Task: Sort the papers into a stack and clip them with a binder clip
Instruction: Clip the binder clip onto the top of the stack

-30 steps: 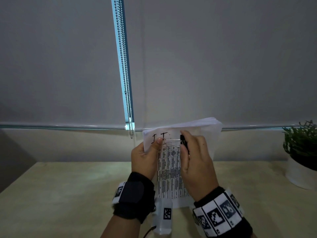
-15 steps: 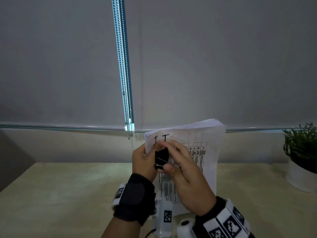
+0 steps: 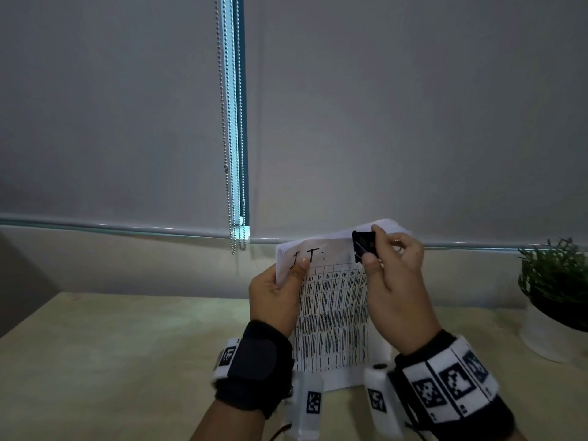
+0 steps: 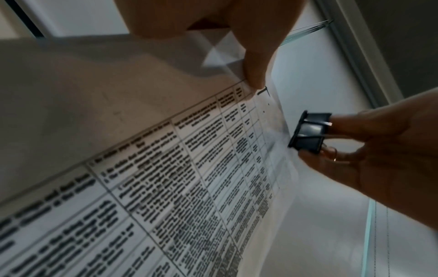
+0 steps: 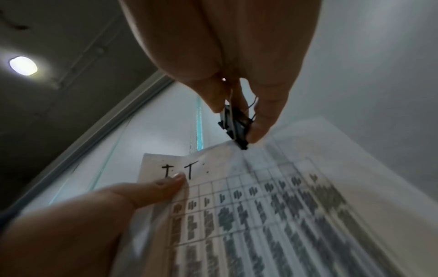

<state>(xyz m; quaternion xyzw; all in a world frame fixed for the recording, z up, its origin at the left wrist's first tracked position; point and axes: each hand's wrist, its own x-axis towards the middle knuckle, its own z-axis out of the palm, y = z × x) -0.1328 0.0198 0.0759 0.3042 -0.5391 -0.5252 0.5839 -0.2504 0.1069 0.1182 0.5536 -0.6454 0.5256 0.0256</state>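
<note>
A stack of white papers [image 3: 334, 313] printed with a table stands upright, its bottom edge on the table [image 3: 111, 361]. My left hand [image 3: 280, 291] grips the stack's upper left corner, thumb on the front beside handwritten letters [image 5: 177, 170]. My right hand [image 3: 391, 268] pinches a black binder clip [image 3: 363, 245] between thumb and fingers at the top edge of the stack, right of centre. The clip [image 4: 308, 131] touches the paper edge; whether its mouth is over the sheets I cannot tell. The clip [image 5: 235, 127] shows edge-on in the right wrist view.
A potted green plant [image 3: 560, 291] in a white pot stands at the table's right edge. Grey roller blinds with a bead chain [image 3: 227, 138] hang behind the table. A ceiling light [image 5: 23, 65] shows in the right wrist view.
My right hand has carried the binder clip from the stack's upper left, near my left thumb, up and rightward to the top edge. The left hand keeps its grip.
</note>
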